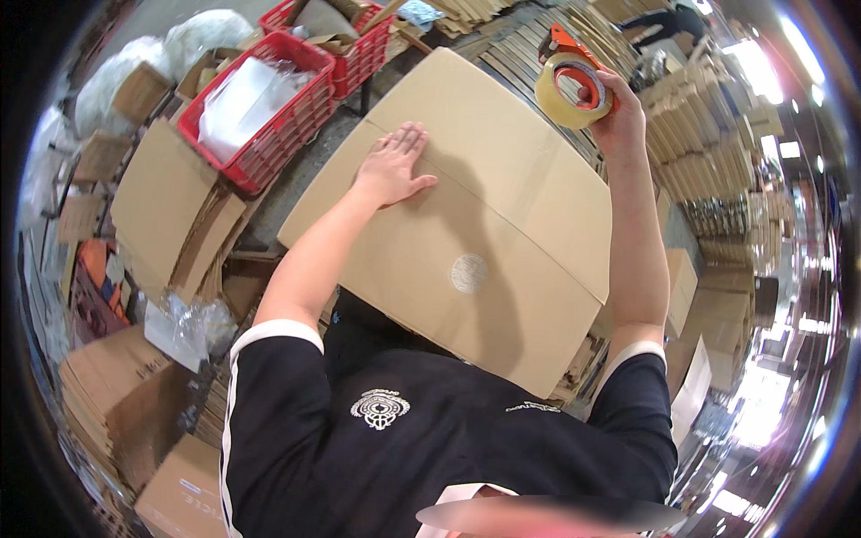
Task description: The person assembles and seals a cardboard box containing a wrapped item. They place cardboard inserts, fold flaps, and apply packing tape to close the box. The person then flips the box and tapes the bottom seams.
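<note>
A large brown cardboard box [547,206] lies in front of me, its two top flaps meeting along a seam that runs from upper left to lower right. My left hand [395,169] rests flat on the box near the seam's far left end, fingers spread and holding nothing. Raised above the box's far right corner, my right hand [621,112] grips an orange tape dispenser [558,40]. A wide roll of yellowish clear tape [558,100] is mounted on it. My right arm's shadow falls across the box top.
Two red plastic crates stand at the far left; the nearer crate [256,170] holds white plastic sheeting. Folded cardboard [161,193] leans beside it. Flat cardboard stacks [700,134] line the right. More cartons [126,386] sit at lower left. Another person [668,25] is at the far right.
</note>
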Action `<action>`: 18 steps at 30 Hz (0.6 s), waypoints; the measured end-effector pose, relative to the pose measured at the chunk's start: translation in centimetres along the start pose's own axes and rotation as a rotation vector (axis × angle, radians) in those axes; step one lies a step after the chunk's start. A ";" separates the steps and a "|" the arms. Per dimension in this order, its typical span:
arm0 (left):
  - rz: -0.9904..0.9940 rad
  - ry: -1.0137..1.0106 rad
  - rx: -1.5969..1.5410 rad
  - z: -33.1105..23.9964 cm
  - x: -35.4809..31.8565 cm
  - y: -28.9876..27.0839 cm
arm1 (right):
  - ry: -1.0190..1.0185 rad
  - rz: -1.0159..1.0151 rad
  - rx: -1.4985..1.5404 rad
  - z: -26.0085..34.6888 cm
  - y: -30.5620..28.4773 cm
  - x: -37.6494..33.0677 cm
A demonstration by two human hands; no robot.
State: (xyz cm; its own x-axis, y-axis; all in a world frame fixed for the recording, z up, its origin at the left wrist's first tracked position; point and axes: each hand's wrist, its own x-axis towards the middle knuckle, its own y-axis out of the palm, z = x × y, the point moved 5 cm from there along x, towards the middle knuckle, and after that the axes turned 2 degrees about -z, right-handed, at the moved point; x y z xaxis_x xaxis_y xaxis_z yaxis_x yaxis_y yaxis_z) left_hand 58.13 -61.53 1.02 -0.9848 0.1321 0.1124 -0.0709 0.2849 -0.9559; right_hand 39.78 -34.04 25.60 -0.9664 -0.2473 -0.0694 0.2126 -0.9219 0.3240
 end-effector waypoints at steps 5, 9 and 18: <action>-0.036 0.003 -0.103 1.0 -0.5 0.4 | -0.018 0.125 -0.186 -3.9 11.5 4.0; -0.076 0.005 -0.220 1.5 -1.0 0.6 | -0.164 0.512 -0.935 -8.8 27.1 7.6; 0.004 0.021 -0.206 1.7 -1.9 0.8 | -0.027 1.224 -1.968 -29.7 43.9 9.6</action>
State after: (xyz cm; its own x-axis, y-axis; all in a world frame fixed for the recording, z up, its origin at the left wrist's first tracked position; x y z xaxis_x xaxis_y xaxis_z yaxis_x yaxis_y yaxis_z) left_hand 59.67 -63.22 -0.41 -0.9814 0.1529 0.1162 -0.0308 0.4718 -0.8812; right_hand 44.15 -85.75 11.11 -0.3205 -0.7262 -0.6083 0.3050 0.5288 -0.7920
